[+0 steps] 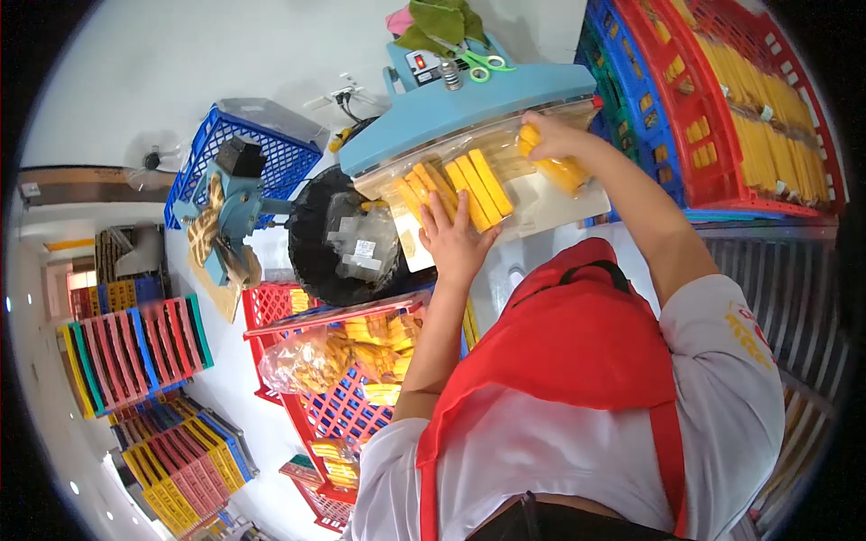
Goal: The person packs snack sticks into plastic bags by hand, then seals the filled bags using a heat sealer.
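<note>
My left hand (454, 242) lies with fingers spread on clear plastic packs of yellow sticks (483, 185), which rest on the pale shelf (532, 215) of a blue bag sealer (469, 113). My right hand (552, 142) is closed around the upper end of another pack of yellow sticks (564, 171), at the shelf's right side. Its fingertips are partly hidden behind the pack. The open ends of the packs on the shelf point toward the sealer's bar.
Left of the shelf stands a black bin (311, 239) holding plastic wrappers. Below it, a red crate (302, 410) holds yellow packs. Stacked crates (722, 171) with yellow packs rise at right. Green-handled scissors (483, 68) lie on the sealer. A blue basket (194, 171) sits at upper left.
</note>
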{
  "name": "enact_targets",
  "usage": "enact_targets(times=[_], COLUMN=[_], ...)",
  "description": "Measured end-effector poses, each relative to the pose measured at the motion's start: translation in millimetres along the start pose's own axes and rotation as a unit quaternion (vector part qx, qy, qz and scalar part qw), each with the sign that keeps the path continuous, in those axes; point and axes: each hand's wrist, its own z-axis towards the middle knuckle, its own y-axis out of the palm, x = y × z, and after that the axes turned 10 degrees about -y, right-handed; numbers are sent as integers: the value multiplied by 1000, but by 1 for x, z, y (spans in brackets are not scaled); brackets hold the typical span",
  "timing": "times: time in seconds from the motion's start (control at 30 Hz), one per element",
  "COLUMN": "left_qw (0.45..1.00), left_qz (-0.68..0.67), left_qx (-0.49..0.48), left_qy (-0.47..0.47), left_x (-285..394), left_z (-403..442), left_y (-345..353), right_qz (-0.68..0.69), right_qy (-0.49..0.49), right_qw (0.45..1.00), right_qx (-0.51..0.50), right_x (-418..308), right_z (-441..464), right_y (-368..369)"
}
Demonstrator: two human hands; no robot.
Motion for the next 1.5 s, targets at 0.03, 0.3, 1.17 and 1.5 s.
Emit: enact_targets(times=[0.03,0.3,1.17,1.5], left_qw=[1000,1000,701,780], left_qz=[2,-6,-674,-621], left_qx=[0,-8,-75,77], left_qy=[-7,2,-220,-12], left_x=[0,2,-35,119], left_z=[0,3,-18,28], left_y=[0,-9,-6,-109], right_qz=[55,82,481,283], right_qy=[-23,-14,-97,-196], right_qw=[998,996,842,866], right_qx=[-28,13,225,362], right_x=[6,7,-72,-89], right_z=[-3,-37,-98,-173], right_y=[-1,4,65,-108])
